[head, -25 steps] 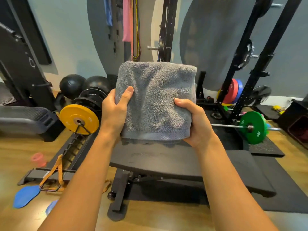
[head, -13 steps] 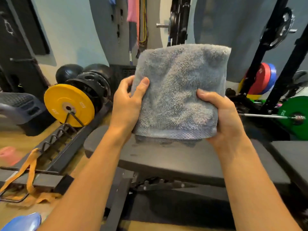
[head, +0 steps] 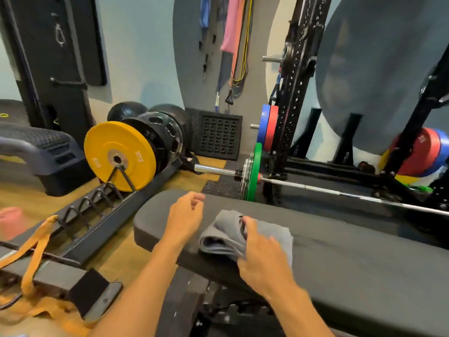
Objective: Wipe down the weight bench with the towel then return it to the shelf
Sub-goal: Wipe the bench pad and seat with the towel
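Gripping, seemingly, terry towel (head: 220, 235) on padded bench (head: 364, 261).

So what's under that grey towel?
The black bench pad: the folded towel lies on it near one end, held by the right hand. The patch of pad directly beneath the towel is covered, so its condition cannot be seen.

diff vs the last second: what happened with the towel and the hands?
The gray towel came down from mid-air onto the weight bench pad and is now bunched instead of held up flat. The left hand let go and hovers beside it, holding nothing. The right hand still grips it. The bench and the yellow plate on its rack stayed put.
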The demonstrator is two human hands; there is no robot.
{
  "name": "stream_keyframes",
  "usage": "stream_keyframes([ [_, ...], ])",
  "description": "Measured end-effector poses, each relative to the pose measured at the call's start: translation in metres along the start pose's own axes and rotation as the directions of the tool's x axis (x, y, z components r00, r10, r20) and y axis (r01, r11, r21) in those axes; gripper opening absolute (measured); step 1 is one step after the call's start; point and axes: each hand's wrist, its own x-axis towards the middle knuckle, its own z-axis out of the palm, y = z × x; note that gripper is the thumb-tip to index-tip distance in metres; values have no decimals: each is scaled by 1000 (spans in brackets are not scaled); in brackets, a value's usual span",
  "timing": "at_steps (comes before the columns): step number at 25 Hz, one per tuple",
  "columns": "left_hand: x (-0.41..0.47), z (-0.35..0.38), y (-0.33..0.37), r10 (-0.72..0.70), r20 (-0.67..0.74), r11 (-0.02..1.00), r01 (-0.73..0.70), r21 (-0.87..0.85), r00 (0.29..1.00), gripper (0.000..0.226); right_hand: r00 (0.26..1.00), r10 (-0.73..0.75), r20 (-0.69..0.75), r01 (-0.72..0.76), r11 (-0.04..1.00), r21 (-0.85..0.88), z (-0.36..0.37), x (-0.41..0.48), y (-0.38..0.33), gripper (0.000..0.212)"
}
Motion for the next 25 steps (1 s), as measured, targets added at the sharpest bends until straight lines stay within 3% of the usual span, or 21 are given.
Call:
stream_keyframes([
  [1, 8, -4, -22, 9, -11, 984, -7, 180, 1000, 28, 995, 49, 93, -48, 999, -11, 21, 4, 1, 83],
  [3, 23, -8, -59, -25, 43, 852, -1, 523, 999, 35, 975, 157, 155, -154, 987, -35, 45, 15, 7, 109],
  [5, 41, -12, -87, -88, 71, 746, 18, 666, 994, 41, 956, 203, 212, -168, 971, -171, 56, 38, 5, 118],
  [8, 63, -19, -97, -144, 51, 714, 68, 697, 988, 43, 964, 144, 225, -105, 979, -178, 70, 97, -13, 93],
  [12, 81, -10, -103, -1, 193, 627, -150, 764, 981, 31, 968, 105, 229, -77, 988, -132, 84, 166, -28, 80],
  [17, 101, 9, -94, 60, 338, 690, -283, 666, 939, 37, 987, 55, 154, -31, 988, -154, 97, 165, -19, 66],
  [22, 97, 9, -102, 153, 270, 696, -298, 653, 951, 33, 989, 11, 147, 7, 993, -117, 88, 145, -7, 65],
  [25, 92, 16, -95, 115, 216, 704, -233, 671, 970, 36, 998, 19, 64, -11, 993, -120, 70, 102, 38, 49],
])
